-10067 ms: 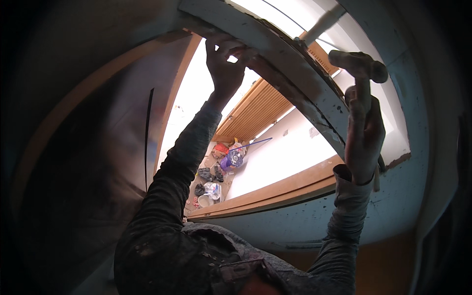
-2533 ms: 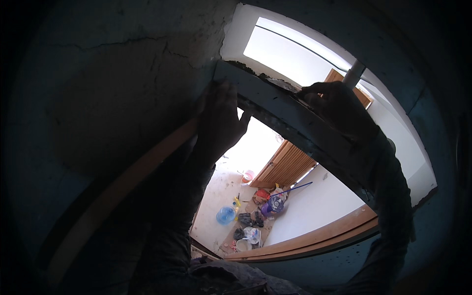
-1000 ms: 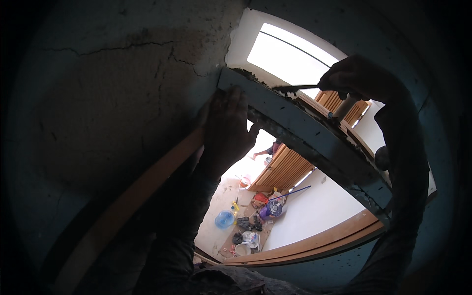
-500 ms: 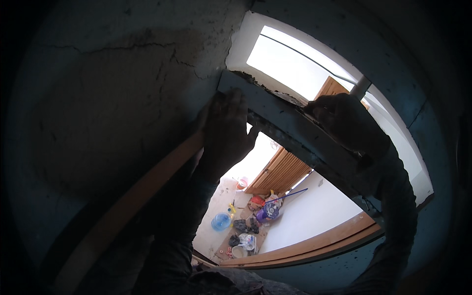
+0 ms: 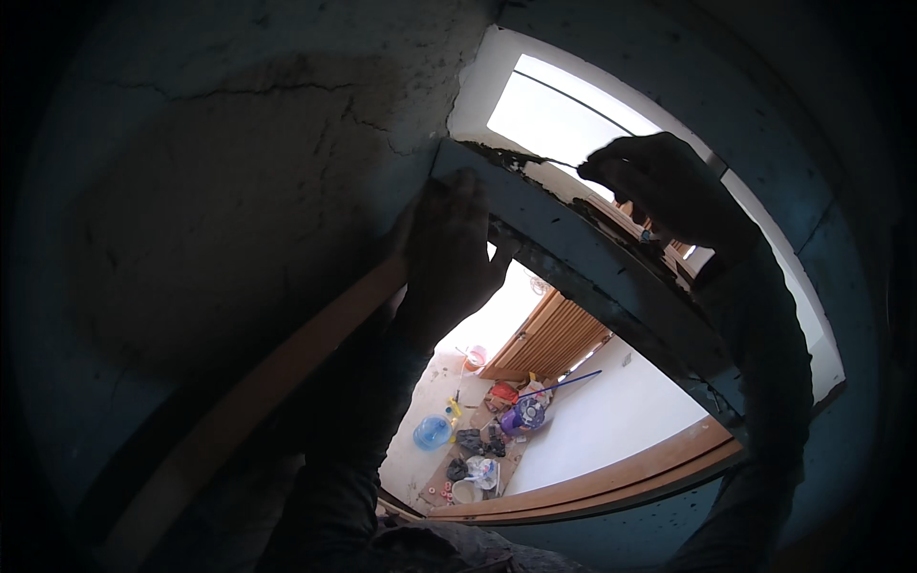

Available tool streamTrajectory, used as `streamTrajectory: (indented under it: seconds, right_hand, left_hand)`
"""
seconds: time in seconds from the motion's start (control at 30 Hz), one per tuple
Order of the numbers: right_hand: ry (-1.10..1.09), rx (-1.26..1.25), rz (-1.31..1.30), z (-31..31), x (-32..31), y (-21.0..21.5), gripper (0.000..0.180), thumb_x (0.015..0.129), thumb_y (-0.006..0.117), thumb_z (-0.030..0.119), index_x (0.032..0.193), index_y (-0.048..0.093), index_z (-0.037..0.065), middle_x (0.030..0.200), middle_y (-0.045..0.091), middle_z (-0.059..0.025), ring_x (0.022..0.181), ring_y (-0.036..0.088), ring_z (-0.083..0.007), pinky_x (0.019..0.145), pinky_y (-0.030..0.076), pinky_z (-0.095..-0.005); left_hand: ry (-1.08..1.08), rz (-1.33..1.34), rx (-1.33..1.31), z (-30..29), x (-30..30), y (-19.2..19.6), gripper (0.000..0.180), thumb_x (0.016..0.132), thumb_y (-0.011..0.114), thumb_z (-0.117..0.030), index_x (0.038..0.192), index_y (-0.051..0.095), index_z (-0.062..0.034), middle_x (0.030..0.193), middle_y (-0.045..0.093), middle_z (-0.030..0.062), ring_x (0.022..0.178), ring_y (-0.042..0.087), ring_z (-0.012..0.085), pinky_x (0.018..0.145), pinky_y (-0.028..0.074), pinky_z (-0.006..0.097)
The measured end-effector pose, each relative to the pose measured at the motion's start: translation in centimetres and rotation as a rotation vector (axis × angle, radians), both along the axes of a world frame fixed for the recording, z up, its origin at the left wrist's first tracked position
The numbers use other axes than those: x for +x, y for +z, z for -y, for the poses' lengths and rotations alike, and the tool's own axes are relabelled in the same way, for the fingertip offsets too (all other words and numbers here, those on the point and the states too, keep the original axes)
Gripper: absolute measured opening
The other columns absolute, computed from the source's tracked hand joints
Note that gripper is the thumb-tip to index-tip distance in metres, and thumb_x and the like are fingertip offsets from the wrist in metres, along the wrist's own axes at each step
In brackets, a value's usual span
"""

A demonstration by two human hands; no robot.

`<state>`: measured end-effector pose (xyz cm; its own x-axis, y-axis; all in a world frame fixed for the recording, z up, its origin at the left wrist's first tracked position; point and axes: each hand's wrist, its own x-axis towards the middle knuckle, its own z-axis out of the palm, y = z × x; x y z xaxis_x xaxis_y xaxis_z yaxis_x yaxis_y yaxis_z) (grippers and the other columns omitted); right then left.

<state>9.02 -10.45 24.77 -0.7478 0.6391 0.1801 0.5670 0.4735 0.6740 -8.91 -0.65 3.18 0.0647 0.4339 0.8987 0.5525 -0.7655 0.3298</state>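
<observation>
A blue-grey beam (image 5: pixel 544 205) crosses between two openings, its upper edge chipped and crumbling. My left hand (image 5: pixel 449 248) lies against the beam's left end beside the cracked wall, fingers stretched out and thumb apart, with nothing seen in it. Above the broken edge, my right hand (image 5: pixel 659 186) is closed in a pinch round a thin, dark tool (image 5: pixel 562 163). Its tip points left toward the crumbled gap; the kind is too dark to make out. A small bluish end (image 5: pixel 648 235) shows below the palm, perhaps part of that tool.
A long wooden strip (image 5: pixel 277 353) slants down at my left. Through the lower opening, far below, are a blue tub (image 5: pixel 433 433), a purple bucket (image 5: pixel 521 415), black bags (image 5: pixel 468 440) and a slatted wooden door (image 5: pixel 549 334). A wooden frame (image 5: pixel 621 466) edges that opening.
My right hand has risen off the beam's upper edge, lifting the thin tool with it and uncovering more of the broken edge. The left hand keeps its place; the view has shifted slightly.
</observation>
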Motion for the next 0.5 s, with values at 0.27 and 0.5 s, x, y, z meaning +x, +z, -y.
streamTrajectory:
  seconds: [0.27,0.5]
  right_hand:
    - [-0.114,-0.246,-0.274,-4.4,-0.7,2.6,0.015,0.096,0.066,0.015,0.103,0.078,0.007,0.086,0.074,-0.0076,0.062,0.069,-0.0176,0.054,0.056,-0.0275]
    - [-0.565,-0.444,-0.459,-6.6,-5.0,4.1,0.022,0.099,0.068,0.023,0.107,0.078,0.005,0.072,0.071,-0.0053,0.048,0.06,-0.011,0.042,0.043,-0.0214]
  left_hand:
    - [-0.053,0.012,0.01,0.7,1.3,0.5,0.066,0.09,0.073,-0.035,0.139,0.054,0.0048,0.147,0.052,0.0234,0.138,0.048,0.0389,0.118,0.034,0.046]
    - [-0.017,0.009,-0.006,-0.5,-0.8,-0.3,0.064,0.09,0.072,-0.033,0.139,0.055,0.0045,0.143,0.056,0.0233,0.137,0.05,0.0383,0.119,0.03,0.05]
